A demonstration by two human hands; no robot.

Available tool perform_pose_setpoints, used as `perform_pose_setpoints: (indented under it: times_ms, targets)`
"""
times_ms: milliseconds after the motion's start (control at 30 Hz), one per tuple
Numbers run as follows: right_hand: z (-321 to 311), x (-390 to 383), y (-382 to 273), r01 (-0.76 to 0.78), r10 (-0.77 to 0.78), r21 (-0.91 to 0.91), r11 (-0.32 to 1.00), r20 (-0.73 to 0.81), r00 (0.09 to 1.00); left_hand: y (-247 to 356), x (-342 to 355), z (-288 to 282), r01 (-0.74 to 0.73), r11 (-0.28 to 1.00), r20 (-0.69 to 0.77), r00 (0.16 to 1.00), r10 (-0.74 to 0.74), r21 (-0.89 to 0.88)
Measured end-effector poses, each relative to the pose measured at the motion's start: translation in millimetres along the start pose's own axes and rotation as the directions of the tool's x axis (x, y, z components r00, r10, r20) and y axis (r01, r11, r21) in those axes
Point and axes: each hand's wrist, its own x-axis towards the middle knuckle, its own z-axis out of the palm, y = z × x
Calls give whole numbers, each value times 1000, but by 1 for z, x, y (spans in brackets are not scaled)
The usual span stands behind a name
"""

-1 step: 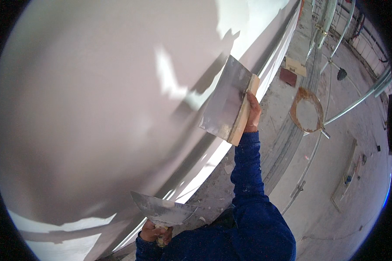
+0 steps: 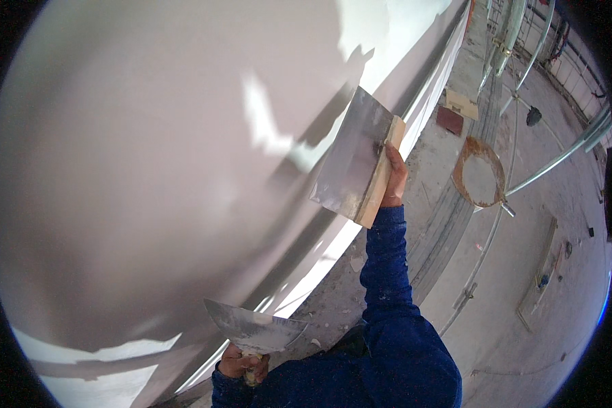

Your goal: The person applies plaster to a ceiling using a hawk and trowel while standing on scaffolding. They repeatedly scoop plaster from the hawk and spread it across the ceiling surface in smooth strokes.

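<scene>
Our right hand (image 2: 396,178) grips the wide blade (image 2: 350,153), farther off, by its wooden back (image 2: 376,189), presumably freeing its edge toward the left-side wall (image 2: 149,170); our left hand (image 2: 235,363) clasps the putty knife (image 2: 258,329) near us.

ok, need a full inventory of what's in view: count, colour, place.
wide-blade scraper: 1, grey blade, tan back strip, in the right hand
putty knife: 1, grey blade, in the left hand
wall: 1, pale, shadowed, fills the left
floor: 1, grey, right side
metal tubes: several, silvery, right
round thing: 1, brown rim, on the floor, kind unclear
flat pieces: 2, dark red and tan, upper right
dark lump: 1, blackish, upper right
blue clothing: sleeves and torso, lower middle
right hand: 1, centre
left hand: 1, bottom
</scene>
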Motion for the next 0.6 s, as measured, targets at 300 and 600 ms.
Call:
perform_pose_setpoints:
  times_ms: [300, 600]
  targets:
    - [0, 7, 14, -44, 41, -93, 995, -34, 999, -3, -6, -1, 28, 997, 73, 997, -24, -65]
    - [4, 9, 12, 8, -20, -140, 990, -84, 996, -1, -4, 1, 39, 999, 52, 998, -38, -16]
